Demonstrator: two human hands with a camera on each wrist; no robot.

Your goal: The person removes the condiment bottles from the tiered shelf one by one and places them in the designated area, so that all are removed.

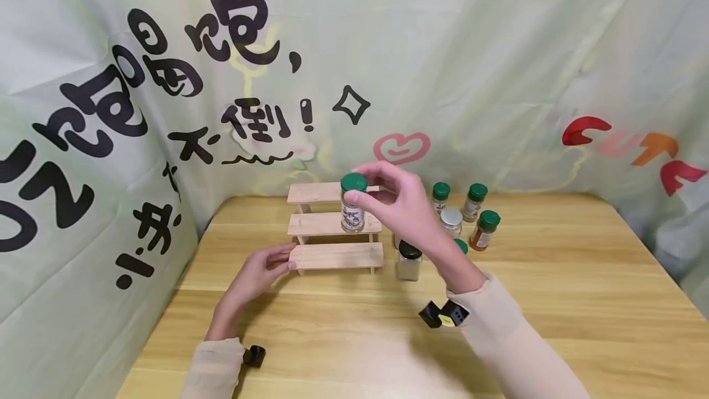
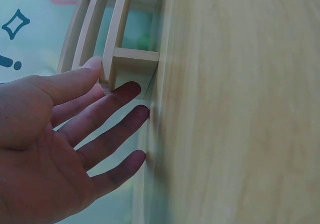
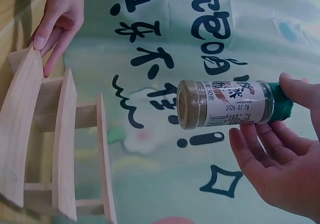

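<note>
My right hand (image 1: 401, 202) holds a spice jar (image 1: 352, 217) with a green lid in front of the upper tiers of a three-tier wooden rack (image 1: 336, 255). In the right wrist view the thumb and fingers of the right hand (image 3: 285, 154) grip the jar (image 3: 232, 104) around its lid end; its label is printed and brown powder shows inside. My left hand (image 1: 257, 273) pinches the left end of the lowest step, thumb on top. Seen from the left wrist, the other fingers of that hand (image 2: 60, 144) spread below the rack (image 2: 120, 39).
Right of the rack stand several jars: a black-lidded one (image 1: 409, 261), a silver-lidded one (image 1: 451, 219) and green-lidded ones (image 1: 484, 229), some partly behind my right forearm. A printed curtain (image 1: 498, 66) hangs behind the wooden table (image 1: 581, 276).
</note>
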